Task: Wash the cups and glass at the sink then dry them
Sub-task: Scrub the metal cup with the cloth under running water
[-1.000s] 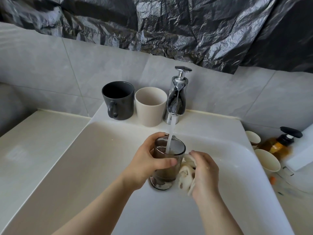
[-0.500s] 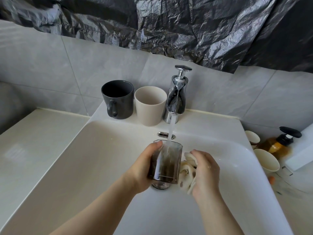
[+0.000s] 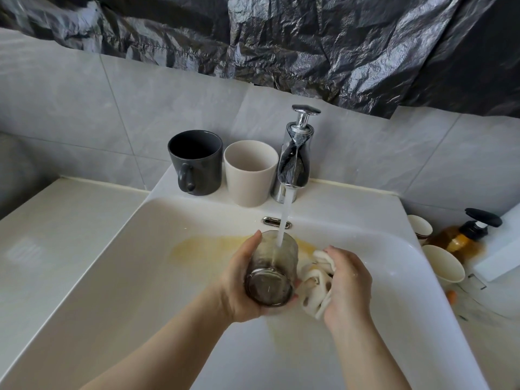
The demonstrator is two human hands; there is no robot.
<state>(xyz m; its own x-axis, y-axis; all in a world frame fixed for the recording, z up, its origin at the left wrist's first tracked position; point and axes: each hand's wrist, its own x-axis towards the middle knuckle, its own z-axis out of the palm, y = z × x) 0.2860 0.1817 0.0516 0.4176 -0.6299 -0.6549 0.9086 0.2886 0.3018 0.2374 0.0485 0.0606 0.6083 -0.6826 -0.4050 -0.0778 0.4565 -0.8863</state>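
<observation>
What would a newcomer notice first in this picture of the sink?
The left hand grips a smoky glass tipped under the stream from the chrome tap, with a yellowish spill across the basin behind it. Beside it the right hand clutches a crumpled white cloth. A dark mug and a beige cup stand on the ledge left of the tap.

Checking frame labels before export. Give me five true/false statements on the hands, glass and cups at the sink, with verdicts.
1. Water runs from the tap onto the glass. True.
2. The left hand grips the glass. True.
3. The glass stands upright. False: it is tipped, base toward the camera.
4. The right hand holds nothing. False: it grips a white cloth.
5. The dark mug sits in the basin. False: it stands on the sink ledge beside the beige cup.
</observation>
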